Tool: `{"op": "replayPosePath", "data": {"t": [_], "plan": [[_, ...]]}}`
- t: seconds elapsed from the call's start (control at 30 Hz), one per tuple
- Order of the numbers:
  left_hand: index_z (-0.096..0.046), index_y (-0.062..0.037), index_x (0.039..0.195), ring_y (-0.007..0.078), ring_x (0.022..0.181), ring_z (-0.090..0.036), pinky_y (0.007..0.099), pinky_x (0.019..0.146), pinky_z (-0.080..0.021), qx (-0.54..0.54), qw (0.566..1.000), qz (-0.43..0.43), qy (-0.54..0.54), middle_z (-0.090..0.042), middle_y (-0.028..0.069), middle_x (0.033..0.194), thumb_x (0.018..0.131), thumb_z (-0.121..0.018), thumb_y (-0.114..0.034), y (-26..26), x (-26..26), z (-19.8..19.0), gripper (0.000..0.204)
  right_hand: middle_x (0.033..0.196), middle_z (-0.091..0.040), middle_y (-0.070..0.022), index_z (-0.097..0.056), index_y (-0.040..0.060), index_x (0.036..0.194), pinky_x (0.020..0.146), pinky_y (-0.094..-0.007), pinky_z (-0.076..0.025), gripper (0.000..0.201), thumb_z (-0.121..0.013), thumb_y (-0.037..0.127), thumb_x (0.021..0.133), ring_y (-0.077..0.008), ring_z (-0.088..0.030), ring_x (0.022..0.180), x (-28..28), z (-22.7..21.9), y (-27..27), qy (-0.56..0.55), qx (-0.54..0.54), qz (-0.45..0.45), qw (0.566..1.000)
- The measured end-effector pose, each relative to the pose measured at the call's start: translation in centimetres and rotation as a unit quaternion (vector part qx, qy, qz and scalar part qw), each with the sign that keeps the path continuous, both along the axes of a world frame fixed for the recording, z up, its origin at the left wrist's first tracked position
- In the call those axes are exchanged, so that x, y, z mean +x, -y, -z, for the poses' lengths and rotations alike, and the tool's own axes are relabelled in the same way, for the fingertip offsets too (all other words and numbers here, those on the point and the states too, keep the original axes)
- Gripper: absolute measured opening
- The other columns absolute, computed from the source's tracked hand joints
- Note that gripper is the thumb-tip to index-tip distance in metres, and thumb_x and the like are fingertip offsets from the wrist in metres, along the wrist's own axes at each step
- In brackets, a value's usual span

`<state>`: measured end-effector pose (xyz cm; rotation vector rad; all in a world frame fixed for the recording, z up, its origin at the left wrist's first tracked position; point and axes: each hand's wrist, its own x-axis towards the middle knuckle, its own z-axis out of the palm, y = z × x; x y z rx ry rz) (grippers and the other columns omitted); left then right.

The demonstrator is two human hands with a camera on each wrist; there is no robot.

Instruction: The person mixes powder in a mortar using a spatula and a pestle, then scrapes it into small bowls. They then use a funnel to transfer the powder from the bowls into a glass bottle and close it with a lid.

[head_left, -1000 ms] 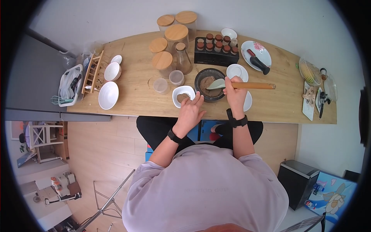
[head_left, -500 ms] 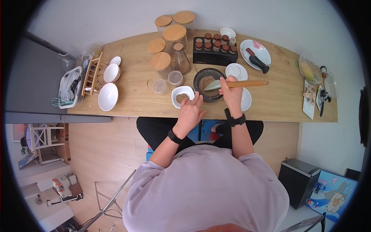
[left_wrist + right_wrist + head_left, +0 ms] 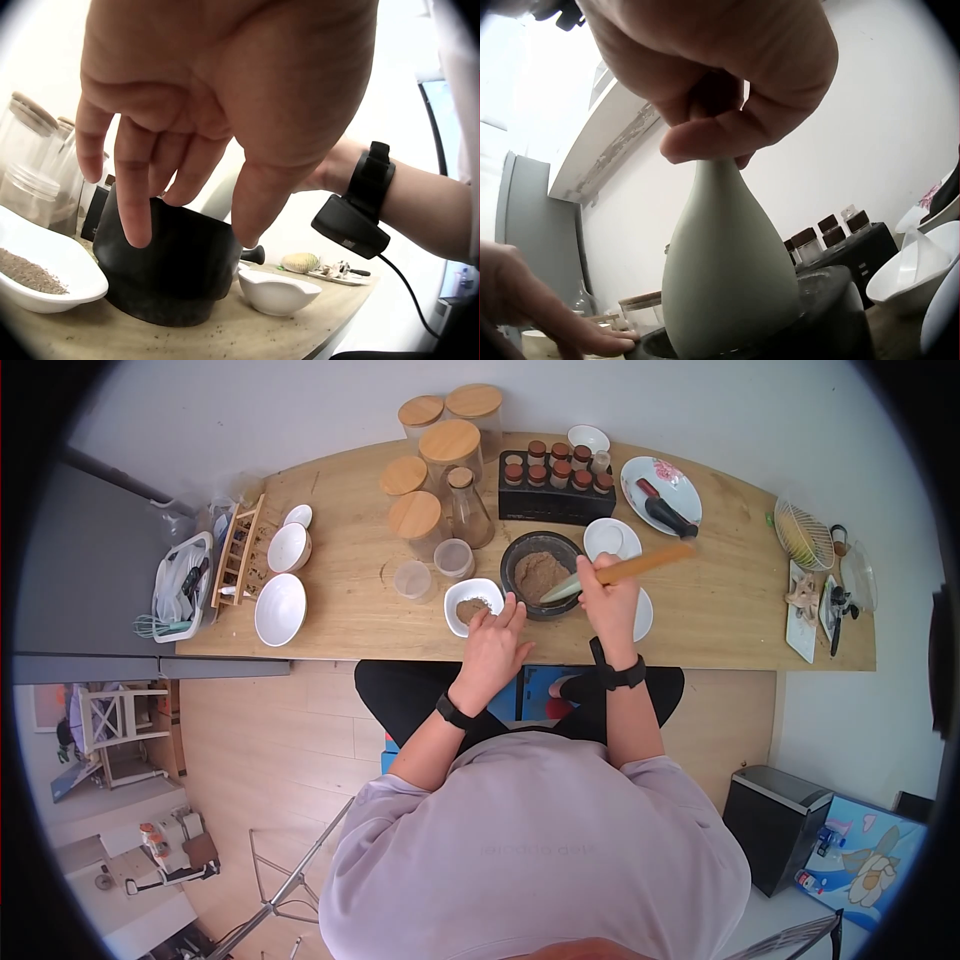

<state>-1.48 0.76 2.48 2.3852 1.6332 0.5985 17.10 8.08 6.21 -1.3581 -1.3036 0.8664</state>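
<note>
My right hand [image 3: 608, 603] grips the neck of a spatula with a pale green blade [image 3: 727, 262] and a wooden handle [image 3: 650, 563]. The blade dips into a black mortar [image 3: 165, 262], at its near right side. Brown powder [image 3: 537, 573] covers the mortar's inside. Beside the mortar, my left hand [image 3: 490, 655] has its fingers loosely extended, fingertips right at the rim. Just under those fingers, to the left, stands a white square bowl [image 3: 79, 289] with coarser brown grounds [image 3: 30, 271] in it.
Lidded glass jars [image 3: 415, 515] and a stoppered bottle [image 3: 472, 520] stand behind. A black rack [image 3: 555, 505] holds small spice bottles. Right of the mortar are white dishes [image 3: 627, 537] and a flowered plate [image 3: 640, 475] bearing a pestle [image 3: 668, 515]. White bowls [image 3: 281, 610] line the left.
My right hand first shifted left with the spatula, then came back right and nearer. The blade now sits at the mortar's near right, its handle slanting away. My left hand stays put.
</note>
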Motion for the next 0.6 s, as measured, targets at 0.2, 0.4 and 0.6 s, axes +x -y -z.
{"op": "replayPosePath", "data": {"t": [0.2, 0.4, 0.6], "plan": [[-0.056, 0.0028, 0.13, 0.0318, 0.108, -0.064, 0.0436, 0.101, -0.044, -0.002, 1.0, 0.002, 0.0, -0.054, 0.024, 0.138, 0.076, -0.08, -0.022, 0.0, -0.1, -0.1, 0.064, 0.069, -0.051, -0.0063, -0.046, -0.0005, 0.069, 0.044, -0.0271, -0.041, 0.036, -0.068, 0.014, 0.093, -0.0129, -0.058, 0.049, -0.9, -0.1, -0.5, -0.04, 0.014, 0.005, 0.999], [-0.056, 0.0026, 0.13, 0.0319, 0.107, -0.064, 0.044, 0.101, -0.045, -0.008, 1.0, 0.004, -0.005, -0.055, 0.0235, 0.138, 0.076, -0.079, -0.021, 0.0, 0.0, -0.1, 0.064, 0.072, -0.051, -0.006, -0.047, 0.0002, 0.069, 0.044, -0.0263, -0.042, 0.034, -0.069, 0.013, 0.093, -0.012, -0.058, 0.05, -1.5, 1.5, -0.8, -0.047, 0.025, -0.01, 0.999], [-0.056, 0.0028, 0.13, 0.032, 0.107, -0.064, 0.0443, 0.102, -0.045, -0.006, 1.0, -0.001, -0.007, -0.056, 0.0237, 0.137, 0.076, -0.079, -0.021, 0.0, 0.0, -0.1, 0.064, 0.073, -0.051, -0.0056, -0.048, 0.0001, 0.07, 0.044, -0.0252, -0.044, 0.033, -0.068, 0.013, 0.094, -0.0114, -0.058, 0.05, -1.7, 0.3, -0.9, -0.07, 0.067, -0.009, 0.995]]}}
